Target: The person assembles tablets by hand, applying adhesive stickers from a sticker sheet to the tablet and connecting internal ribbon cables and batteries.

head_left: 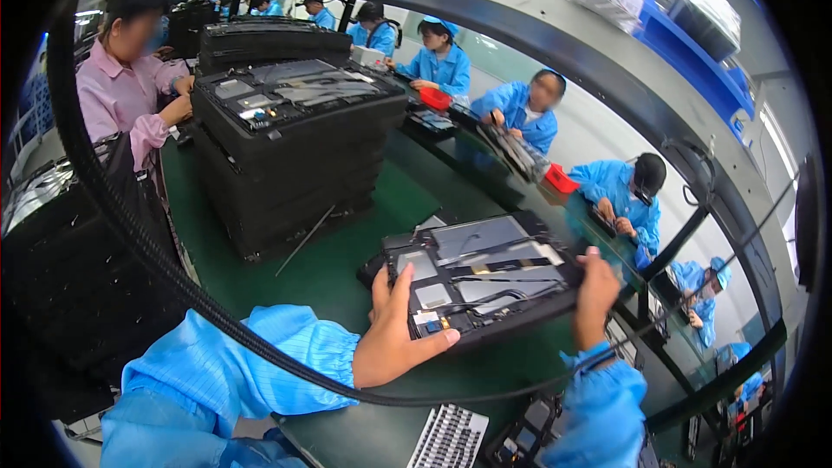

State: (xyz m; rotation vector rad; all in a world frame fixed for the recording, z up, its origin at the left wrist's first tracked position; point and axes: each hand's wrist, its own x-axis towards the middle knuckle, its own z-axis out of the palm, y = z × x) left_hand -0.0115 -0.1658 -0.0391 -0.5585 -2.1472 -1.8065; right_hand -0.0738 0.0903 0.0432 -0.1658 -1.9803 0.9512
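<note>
Between my hands is a black foam tray carrying an opened flat electronic device, with grey battery-like panels, black cables and small circuit boards showing. My left hand grips the tray's left near corner, thumb along the near edge and fingers against the left side. At the right end, my right hand is closed on the tray's edge, its fingertips partly hidden. The tray sits slightly tilted over the green tabletop. Whether its underside touches the table or another tray I cannot tell.
A tall stack of black foam trays stands left of centre, a thin grey rod beside it. A black braided cable loops across the front. A white block with rows of black pieces lies near. Co-workers sit beyond the conveyor.
</note>
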